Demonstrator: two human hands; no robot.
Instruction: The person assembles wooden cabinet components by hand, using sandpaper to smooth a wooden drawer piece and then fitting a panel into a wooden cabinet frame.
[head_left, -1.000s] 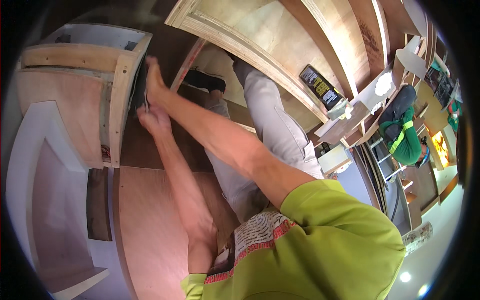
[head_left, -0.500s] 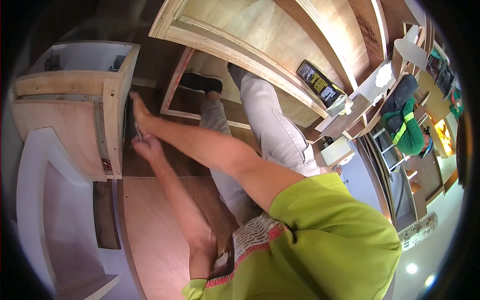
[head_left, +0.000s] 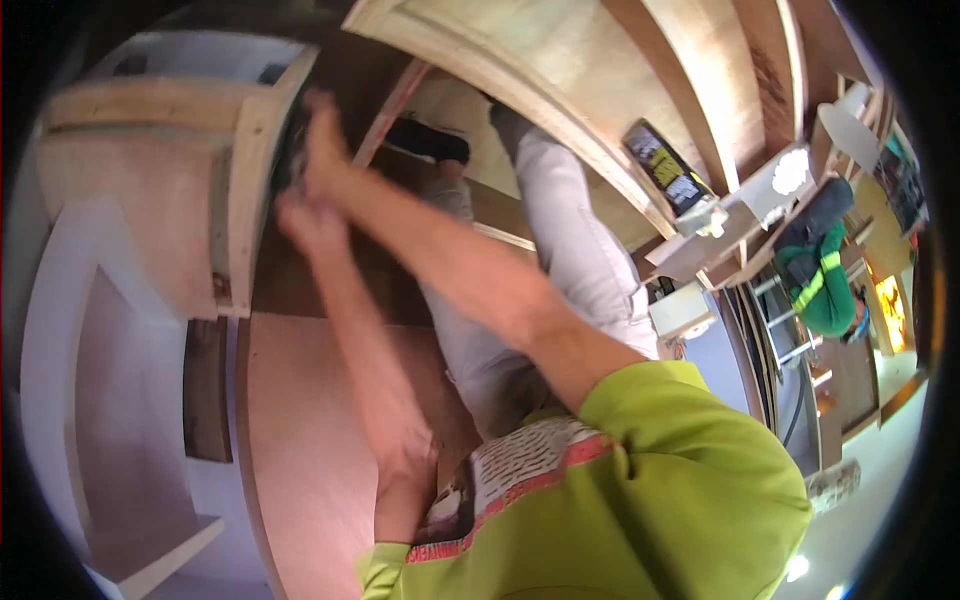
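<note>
My left hand [head_left: 314, 226] is curled closed beside the wooden cabinet frame [head_left: 248, 210]. Just above it a dark, blurred shape [head_left: 292, 165] shows between the hand and the cabinet's side; its kind cannot be made out. My right hand [head_left: 322, 135] reaches past the left one along that same side, its fingertips pointing away from me. Motion smears its fingers, so I cannot tell whether they grip anything. The two hands are close together, the right wrist near the left hand.
A large plywood frame with ribs [head_left: 500, 60] spans the top, a black package [head_left: 665, 168] resting on it. A white curved shelf piece [head_left: 85, 400] stands at left. My legs [head_left: 570, 210] stretch forward. A person in green [head_left: 828, 290] sits far right beside a ladder [head_left: 785, 320].
Both hands have moved farther along the cabinet's side, away from me. The whole view has shifted a little. Grip details are now blurred.
</note>
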